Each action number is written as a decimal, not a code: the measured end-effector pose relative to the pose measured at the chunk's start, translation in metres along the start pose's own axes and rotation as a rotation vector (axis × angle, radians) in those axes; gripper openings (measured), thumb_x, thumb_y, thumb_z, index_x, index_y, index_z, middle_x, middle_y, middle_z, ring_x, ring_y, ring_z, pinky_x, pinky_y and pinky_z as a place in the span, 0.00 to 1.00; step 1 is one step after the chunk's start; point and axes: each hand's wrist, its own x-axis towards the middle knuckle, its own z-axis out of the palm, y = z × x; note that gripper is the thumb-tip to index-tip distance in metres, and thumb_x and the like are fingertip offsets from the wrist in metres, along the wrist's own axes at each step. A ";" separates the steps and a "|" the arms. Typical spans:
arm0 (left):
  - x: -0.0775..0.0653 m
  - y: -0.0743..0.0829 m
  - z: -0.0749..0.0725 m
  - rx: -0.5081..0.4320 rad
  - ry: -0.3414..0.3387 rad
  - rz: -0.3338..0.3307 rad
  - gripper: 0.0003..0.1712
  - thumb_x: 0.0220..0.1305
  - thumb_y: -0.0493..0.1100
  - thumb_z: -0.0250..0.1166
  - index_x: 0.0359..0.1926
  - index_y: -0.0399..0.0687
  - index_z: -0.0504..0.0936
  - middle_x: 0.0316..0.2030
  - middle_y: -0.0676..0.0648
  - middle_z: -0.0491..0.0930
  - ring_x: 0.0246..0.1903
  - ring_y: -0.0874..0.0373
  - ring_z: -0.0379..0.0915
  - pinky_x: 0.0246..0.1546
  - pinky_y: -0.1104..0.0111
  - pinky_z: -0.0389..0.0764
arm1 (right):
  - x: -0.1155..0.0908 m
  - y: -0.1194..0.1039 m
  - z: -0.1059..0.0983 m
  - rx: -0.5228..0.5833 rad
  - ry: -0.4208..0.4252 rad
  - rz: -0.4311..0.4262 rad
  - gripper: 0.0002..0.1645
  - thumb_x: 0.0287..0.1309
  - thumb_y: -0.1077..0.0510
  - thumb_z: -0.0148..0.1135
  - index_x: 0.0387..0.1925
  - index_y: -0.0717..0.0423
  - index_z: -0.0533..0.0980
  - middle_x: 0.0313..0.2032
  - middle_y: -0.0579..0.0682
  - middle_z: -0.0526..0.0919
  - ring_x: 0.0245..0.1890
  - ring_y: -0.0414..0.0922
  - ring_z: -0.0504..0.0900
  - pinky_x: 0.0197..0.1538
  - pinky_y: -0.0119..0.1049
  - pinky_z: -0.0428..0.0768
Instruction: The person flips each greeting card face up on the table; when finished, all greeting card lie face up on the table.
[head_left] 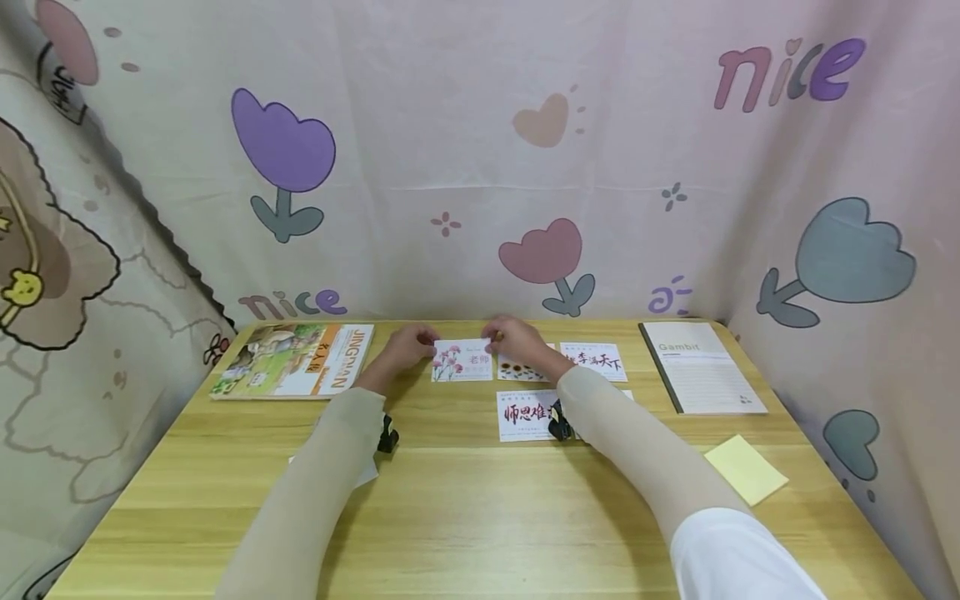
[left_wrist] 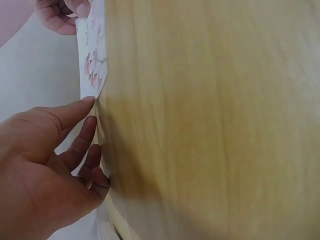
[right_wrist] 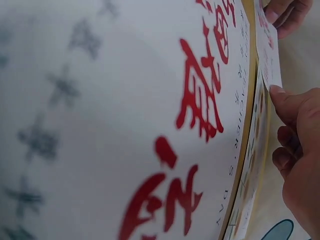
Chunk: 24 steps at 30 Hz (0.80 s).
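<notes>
A white card with pink flowers [head_left: 461, 369] lies near the table's back edge. My left hand [head_left: 405, 352] pinches its left corner, thumb on top, as the left wrist view shows. At the right corner my right hand [head_left: 519, 340] pinches the same card [right_wrist: 269, 50], with the other fingers curled below. Beside it are a sunflower card [head_left: 521, 374], partly covered by my right hand, and a card with red lettering [head_left: 596, 360]. Another red-lettered card [head_left: 520, 421] lies in front, and my right sleeve hides most of one next to it.
An illustrated book [head_left: 288, 362] lies at the back left, a Gambit notebook [head_left: 705, 371] at the back right. Yellow sticky notes [head_left: 742, 471] are right of my right arm. White paper [head_left: 366, 475] shows partly under my left forearm. A printed curtain [head_left: 420, 125] hangs behind the table.
</notes>
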 end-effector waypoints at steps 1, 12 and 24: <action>0.000 -0.001 0.000 0.012 0.001 -0.003 0.14 0.71 0.37 0.62 0.55 0.40 0.81 0.51 0.39 0.80 0.51 0.46 0.74 0.59 0.52 0.75 | 0.000 0.000 0.001 -0.013 -0.004 -0.009 0.16 0.64 0.56 0.68 0.53 0.49 0.81 0.45 0.43 0.81 0.44 0.41 0.80 0.51 0.38 0.81; -0.005 0.004 0.004 -0.001 -0.029 0.034 0.17 0.70 0.38 0.62 0.57 0.38 0.80 0.51 0.38 0.81 0.52 0.45 0.76 0.57 0.54 0.77 | 0.001 0.001 -0.001 -0.095 -0.025 -0.048 0.21 0.64 0.54 0.67 0.58 0.50 0.79 0.54 0.44 0.79 0.54 0.44 0.80 0.60 0.42 0.79; -0.076 0.014 -0.018 -0.181 -0.068 0.100 0.24 0.71 0.41 0.62 0.65 0.38 0.73 0.55 0.35 0.79 0.53 0.43 0.76 0.57 0.51 0.77 | -0.032 -0.058 0.005 0.137 0.001 -0.167 0.22 0.65 0.55 0.66 0.60 0.56 0.78 0.55 0.54 0.80 0.41 0.45 0.76 0.44 0.37 0.78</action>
